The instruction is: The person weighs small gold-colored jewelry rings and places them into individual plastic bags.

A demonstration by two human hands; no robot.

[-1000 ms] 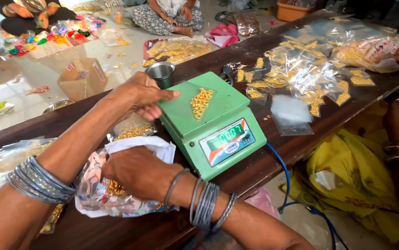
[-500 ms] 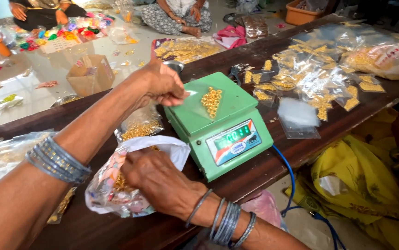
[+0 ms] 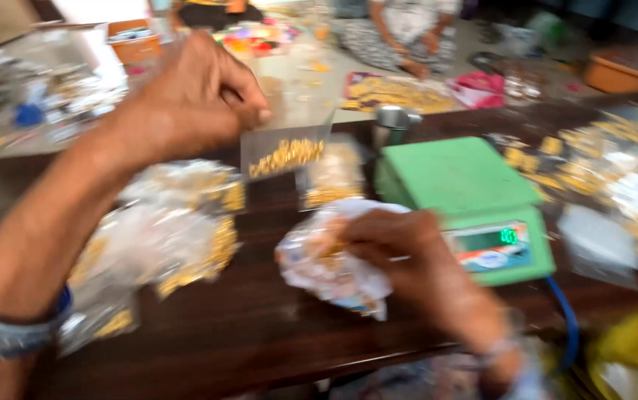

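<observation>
Bare dark table [image 3: 245, 326] lies open along the near edge. Heaps of clear bags [image 3: 163, 237] crowd the left, the green scale [image 3: 467, 200] blocks the right, and a metal cup [image 3: 396, 122] stands just behind it.

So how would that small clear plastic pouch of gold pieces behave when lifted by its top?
The small clear plastic pouch hangs flat from the left hand, so it is probably thin and floppy. The gold pieces sit along its bottom, so likely light overall, bottom-weighted and apt to swing.
</observation>
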